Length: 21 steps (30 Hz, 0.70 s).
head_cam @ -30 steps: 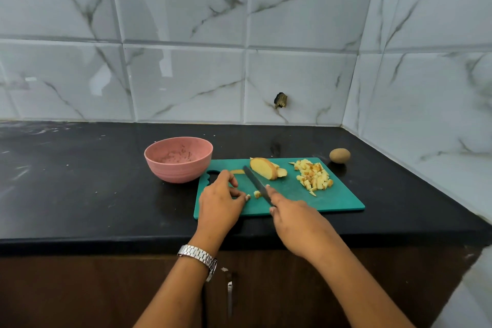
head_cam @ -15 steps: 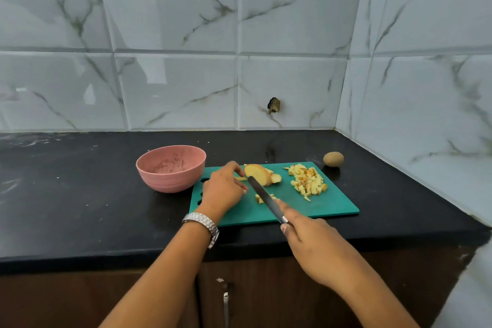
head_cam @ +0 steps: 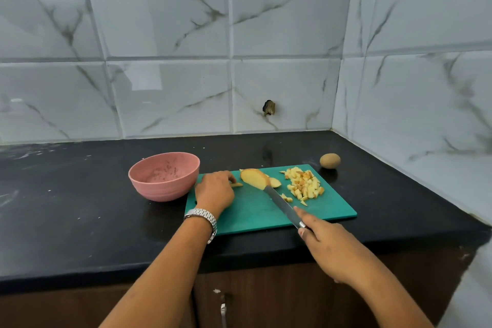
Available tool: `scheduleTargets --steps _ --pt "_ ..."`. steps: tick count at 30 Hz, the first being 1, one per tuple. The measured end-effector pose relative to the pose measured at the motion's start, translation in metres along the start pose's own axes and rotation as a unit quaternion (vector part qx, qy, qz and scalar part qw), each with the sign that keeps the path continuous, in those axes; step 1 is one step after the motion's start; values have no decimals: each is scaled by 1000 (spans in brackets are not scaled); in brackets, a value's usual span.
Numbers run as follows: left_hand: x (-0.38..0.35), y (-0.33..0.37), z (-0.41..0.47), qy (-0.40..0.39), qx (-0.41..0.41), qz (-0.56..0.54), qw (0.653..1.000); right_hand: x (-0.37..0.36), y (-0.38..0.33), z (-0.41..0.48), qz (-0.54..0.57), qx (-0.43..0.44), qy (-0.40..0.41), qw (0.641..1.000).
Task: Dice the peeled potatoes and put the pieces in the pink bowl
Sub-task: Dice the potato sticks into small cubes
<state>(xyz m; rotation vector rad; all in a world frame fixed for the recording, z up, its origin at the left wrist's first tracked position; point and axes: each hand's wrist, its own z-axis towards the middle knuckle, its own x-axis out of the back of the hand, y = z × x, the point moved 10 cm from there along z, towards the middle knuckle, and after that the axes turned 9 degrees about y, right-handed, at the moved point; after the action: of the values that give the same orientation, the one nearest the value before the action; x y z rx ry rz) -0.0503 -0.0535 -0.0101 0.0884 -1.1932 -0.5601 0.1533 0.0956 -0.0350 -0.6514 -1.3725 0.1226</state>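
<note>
Right hand (head_cam: 330,247) grips knife (head_cam: 282,204), tip against potato half (head_cam: 254,178), frame centre. Left hand (head_cam: 214,190) pinches potato sliver (head_cam: 237,184) (pink bowl (head_cam: 164,176) just left).

A silver watch (head_cam: 201,217) with a linked metal band is worn on the wrist of the left hand (head_cam: 214,190). Both forearms (head_cam: 165,271) are seen bare.

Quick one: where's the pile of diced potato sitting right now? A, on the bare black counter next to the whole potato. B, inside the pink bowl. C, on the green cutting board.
C: the diced potato pile lies on the right part of the green cutting board, while the pink bowl shows only specks inside.
</note>
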Motion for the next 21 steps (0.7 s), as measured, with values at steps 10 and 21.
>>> scheduleTargets --steps 10,21 --pt "9 -1 -1 58 -37 6 998 7 23 3 25 -32 -23 999" --pt "-1 -14 -4 25 19 -154 988 8 33 4 31 -49 -16 998"
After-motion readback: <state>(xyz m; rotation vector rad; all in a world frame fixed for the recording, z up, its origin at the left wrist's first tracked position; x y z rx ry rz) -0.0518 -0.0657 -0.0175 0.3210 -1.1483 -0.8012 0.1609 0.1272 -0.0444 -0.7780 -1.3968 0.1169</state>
